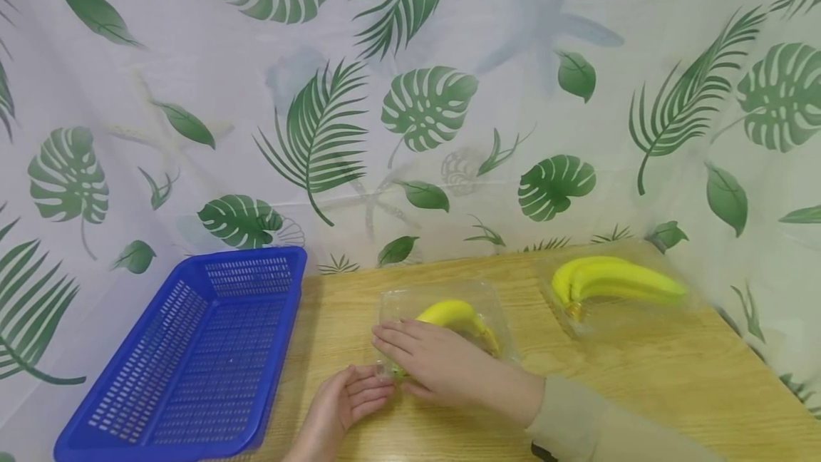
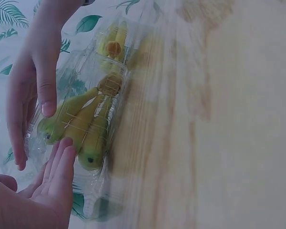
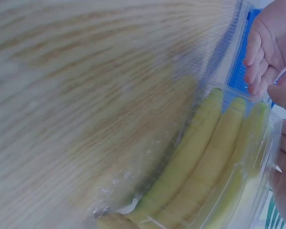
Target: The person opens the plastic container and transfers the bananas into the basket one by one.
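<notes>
A clear plastic clamshell box (image 1: 494, 299) lies on the table with a bunch of yellow bananas (image 1: 454, 312) inside; the left wrist view shows several green-tipped bananas (image 2: 81, 125) through the plastic. My right hand (image 1: 442, 362) lies over the box with its fingers extended, covering part of the fruit. At the box's near left end is my left hand (image 1: 349, 401), palm turned inward, its fairly straight fingertips at the plastic. In the right wrist view, the bananas (image 3: 195, 162) lie side by side along the box, with both hands at its far end.
A blue plastic basket (image 1: 272, 376) with slotted walls stands left of the hands. Toward the back right, a second banana bunch (image 1: 622, 280) sits in another clear box (image 1: 654, 319). Behind the wooden table (image 1: 641, 376) hangs a leaf-print cloth (image 1: 487, 113).
</notes>
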Demonstrator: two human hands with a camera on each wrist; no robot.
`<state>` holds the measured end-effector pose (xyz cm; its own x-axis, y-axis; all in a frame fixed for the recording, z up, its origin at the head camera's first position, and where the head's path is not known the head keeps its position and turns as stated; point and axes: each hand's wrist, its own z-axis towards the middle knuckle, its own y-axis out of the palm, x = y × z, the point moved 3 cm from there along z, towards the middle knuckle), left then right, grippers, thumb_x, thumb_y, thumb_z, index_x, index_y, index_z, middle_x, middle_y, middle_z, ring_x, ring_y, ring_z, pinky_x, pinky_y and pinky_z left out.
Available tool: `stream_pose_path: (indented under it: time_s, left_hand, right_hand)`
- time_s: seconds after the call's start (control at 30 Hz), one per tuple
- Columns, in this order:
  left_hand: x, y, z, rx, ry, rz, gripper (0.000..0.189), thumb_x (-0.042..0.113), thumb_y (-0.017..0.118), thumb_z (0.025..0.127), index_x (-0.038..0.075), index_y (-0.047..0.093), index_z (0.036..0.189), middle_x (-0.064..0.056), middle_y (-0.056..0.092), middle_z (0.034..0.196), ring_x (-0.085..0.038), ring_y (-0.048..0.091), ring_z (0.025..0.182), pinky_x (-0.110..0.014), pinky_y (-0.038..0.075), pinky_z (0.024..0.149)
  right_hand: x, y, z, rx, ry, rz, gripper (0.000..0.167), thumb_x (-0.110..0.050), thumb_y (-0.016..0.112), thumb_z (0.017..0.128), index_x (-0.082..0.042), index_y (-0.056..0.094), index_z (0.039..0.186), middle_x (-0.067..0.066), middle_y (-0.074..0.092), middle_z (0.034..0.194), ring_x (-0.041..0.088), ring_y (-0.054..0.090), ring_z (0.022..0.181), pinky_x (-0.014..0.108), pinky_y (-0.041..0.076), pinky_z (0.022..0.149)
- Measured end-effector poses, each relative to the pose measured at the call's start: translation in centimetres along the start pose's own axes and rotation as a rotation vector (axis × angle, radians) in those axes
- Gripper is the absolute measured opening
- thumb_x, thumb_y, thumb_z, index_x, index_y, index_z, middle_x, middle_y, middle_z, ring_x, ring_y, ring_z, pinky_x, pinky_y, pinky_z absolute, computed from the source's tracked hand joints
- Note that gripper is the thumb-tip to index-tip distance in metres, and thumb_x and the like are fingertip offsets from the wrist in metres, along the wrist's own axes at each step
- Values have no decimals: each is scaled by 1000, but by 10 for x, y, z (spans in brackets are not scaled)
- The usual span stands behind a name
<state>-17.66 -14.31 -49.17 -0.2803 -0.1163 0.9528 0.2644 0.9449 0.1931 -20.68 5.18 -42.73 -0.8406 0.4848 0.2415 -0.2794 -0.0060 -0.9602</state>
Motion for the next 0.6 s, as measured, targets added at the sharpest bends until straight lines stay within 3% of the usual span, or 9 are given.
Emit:
stream_pose_path:
  time_s: [0.17, 0.6]
  left_hand:
    - [0, 1, -1, -11, 1, -27, 62, 25, 22, 116, -25, 35, 150, -34, 61, 144, -20, 73, 119, -31, 62, 105]
    - [-3, 0, 0, 11, 5, -62, 53, 19, 47, 112, -21, 44, 147, -18, 74, 131, -12, 76, 109, -28, 62, 101]
  right_hand:
    - [-1, 1, 4, 35, -16, 12, 65, -38, 68, 102, -8, 51, 157, 6, 50, 165, 21, 48, 153, 38, 37, 131]
    - [-1, 5, 6, 86, -38, -18, 56, -34, 70, 103, -9, 58, 151, 4, 58, 159, 18, 53, 149, 34, 41, 128]
